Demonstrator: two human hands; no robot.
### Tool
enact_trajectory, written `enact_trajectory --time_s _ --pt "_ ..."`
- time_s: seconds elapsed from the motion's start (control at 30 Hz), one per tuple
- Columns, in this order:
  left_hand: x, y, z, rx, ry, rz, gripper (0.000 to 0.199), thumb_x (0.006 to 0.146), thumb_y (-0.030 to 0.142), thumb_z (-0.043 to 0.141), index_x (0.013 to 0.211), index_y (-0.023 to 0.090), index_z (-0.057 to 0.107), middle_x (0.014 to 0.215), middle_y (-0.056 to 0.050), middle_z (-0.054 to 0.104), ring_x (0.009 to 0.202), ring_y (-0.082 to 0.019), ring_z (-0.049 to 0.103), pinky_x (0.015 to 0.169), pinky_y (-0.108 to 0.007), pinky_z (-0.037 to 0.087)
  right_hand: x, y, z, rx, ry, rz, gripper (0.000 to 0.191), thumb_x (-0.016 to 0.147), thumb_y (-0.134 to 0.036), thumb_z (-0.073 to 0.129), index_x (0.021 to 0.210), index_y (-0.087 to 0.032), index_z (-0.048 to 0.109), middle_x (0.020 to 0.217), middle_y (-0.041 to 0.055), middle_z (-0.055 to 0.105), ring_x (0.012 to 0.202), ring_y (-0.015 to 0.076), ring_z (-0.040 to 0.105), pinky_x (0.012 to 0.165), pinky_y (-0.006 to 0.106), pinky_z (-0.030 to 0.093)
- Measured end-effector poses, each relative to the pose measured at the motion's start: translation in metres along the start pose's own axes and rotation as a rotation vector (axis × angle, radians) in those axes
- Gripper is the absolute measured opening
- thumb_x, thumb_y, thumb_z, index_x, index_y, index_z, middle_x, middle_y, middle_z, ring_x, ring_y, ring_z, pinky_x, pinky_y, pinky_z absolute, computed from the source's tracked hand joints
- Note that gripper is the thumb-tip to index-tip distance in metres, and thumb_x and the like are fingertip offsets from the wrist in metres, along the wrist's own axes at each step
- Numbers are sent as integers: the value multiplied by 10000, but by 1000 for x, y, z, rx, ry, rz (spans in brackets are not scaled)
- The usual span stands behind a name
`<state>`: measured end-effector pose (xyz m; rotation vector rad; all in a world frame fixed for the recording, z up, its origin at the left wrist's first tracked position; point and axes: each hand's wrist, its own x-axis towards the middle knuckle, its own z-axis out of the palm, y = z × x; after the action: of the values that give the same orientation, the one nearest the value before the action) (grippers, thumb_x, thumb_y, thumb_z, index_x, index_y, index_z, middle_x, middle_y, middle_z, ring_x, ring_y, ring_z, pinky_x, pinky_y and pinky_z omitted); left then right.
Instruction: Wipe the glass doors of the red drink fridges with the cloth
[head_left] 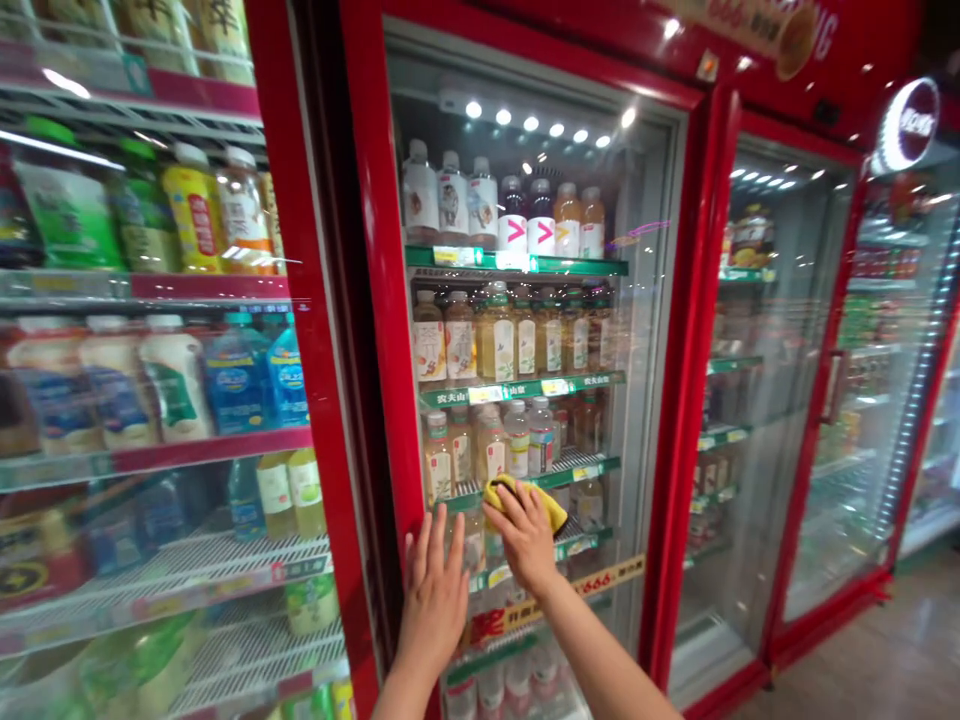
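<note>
A yellow cloth (553, 510) with a dark edge is pressed against the glass door (645, 330) of a red-framed drinks cooler. My right hand (525, 535) lies over the cloth and holds it to the glass, at the height of the lower bottle shelves. To its left, my left hand (435, 590) rests with fingers spread on the door's red frame (390, 400) and the glass edge beside it. That hand holds nothing. Behind the glass stand rows of bottles (502, 340) on shelves with green price strips.
On the left, another cooler (296, 250) shows shelves of bottles (180, 380). More red-framed coolers (817, 400) run off to the right, one with a vertical handle (832, 386). Tiled floor (862, 660) shows at the lower right.
</note>
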<state>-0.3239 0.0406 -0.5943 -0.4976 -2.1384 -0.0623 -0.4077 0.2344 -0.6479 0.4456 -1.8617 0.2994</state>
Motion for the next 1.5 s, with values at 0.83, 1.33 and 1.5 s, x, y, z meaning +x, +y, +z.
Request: enact_trajectory --time_s 0.83,1.33,1.5 --pt "62 96 74 -121 -50 294 805 878 70 488 1609 305 246 1702 -59 189 1577 -282 152 1240 -551 311 -66 116 -16 -29 172 606 759 933 -85 369 1632 -320 190 1723 82 132 1580 313 170 1134 604 431" --pt "96 152 109 -234 -110 378 692 908 85 484 1567 265 373 1686 -79 254 1578 -272 146 1252 -554 280 -70 194 -48 -211 365 751 793 855 -57 363 1622 -202 229 1543 167 480 1425 241 475 1065 433 491" --pt "112 169 117 -253 -106 391 620 919 135 507 1526 248 450 1675 -83 287 1577 -275 171 1255 -544 267 -7 233 -96 -165 436 711 665 858 -107 470 1503 -268 452 1478 110 543 1365 246 511 1104 453 451"
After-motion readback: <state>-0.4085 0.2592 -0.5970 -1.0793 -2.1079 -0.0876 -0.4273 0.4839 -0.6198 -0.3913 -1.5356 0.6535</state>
